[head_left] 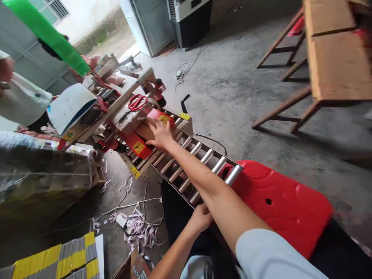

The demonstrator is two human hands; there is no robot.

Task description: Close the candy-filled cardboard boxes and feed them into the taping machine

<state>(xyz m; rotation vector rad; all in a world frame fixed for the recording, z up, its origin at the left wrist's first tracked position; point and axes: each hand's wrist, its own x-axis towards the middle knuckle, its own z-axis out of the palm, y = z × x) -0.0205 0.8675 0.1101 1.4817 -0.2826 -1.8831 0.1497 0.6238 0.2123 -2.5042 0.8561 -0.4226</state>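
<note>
My right hand (161,134) reaches forward over the roller conveyor, its fingers spread on the end of a brown box (146,131) that sits between two red guides of the sealing machine (124,95). Below my right forearm, my left hand (200,217) is curled near the front end of the rollers (207,156); whatever its fingers may hold is hidden. Red-handled scissors (137,102) lie on top of the machine.
A red plastic stool (279,201) stands right of the rollers. Wooden benches (338,66) are at upper right. Paper strips (142,228) and cables litter the floor. Yellow-grey bundles (71,257) lie lower left. Another person's hand (6,73) shows at far left.
</note>
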